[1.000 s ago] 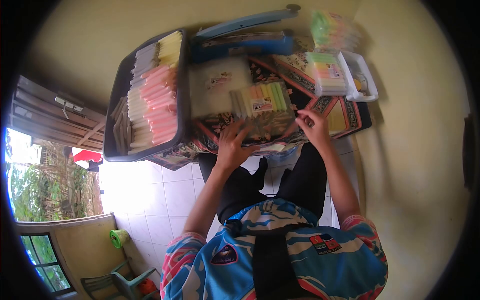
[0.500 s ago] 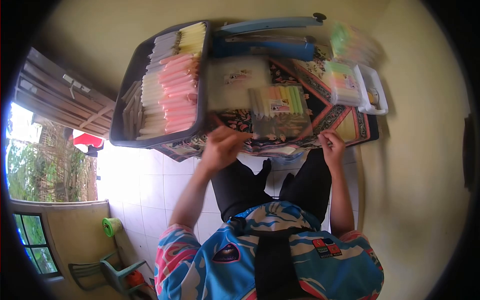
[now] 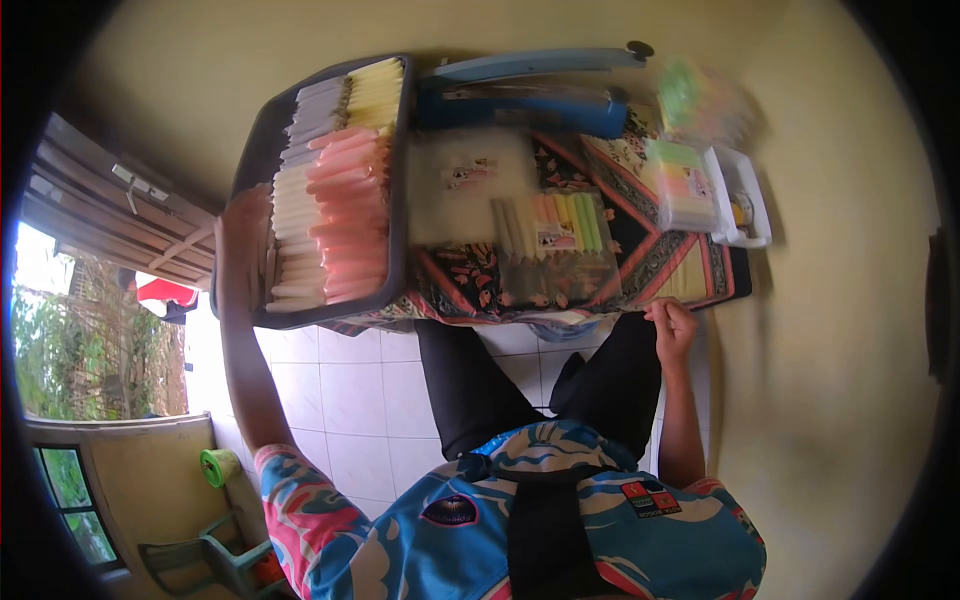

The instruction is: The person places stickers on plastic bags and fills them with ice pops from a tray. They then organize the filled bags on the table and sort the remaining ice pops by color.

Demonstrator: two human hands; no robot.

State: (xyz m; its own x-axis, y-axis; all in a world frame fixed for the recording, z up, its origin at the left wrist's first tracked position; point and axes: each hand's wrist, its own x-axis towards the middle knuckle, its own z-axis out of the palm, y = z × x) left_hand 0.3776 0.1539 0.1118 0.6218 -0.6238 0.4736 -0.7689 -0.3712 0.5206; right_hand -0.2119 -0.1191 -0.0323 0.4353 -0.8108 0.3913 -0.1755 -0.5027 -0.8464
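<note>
My left hand point(image 3: 243, 215) reaches into the left side of a dark tray point(image 3: 397, 220), over a column of brownish-grey sticks. It is blurred, and its fingers cannot be made out. The tray also holds pink candle-like sticks point(image 3: 348, 215), white ones point(image 3: 295, 235), yellow ones point(image 3: 377, 95) and grey ones point(image 3: 318, 115). My right hand point(image 3: 675, 325) is closed in a pinch at the table's front edge; whatever it may hold is too small to see. Between my hands lies a clear plastic bag point(image 3: 555, 275) with a row of grey, orange, yellow and green sticks point(image 3: 550, 225) and a label.
Flat clear bags point(image 3: 470, 180) with labels lie beside the tray. Behind them stand blue bag sealers point(image 3: 530, 110). Filled packs point(image 3: 680, 185) and a white box point(image 3: 742, 200) sit at the right, with more packs point(image 3: 700, 100) behind. A patterned cloth point(image 3: 640, 240) covers the table.
My left hand has moved from the table's front edge leftward into the tray. My right hand stays near the front edge, still pinched. The view has shifted slightly.
</note>
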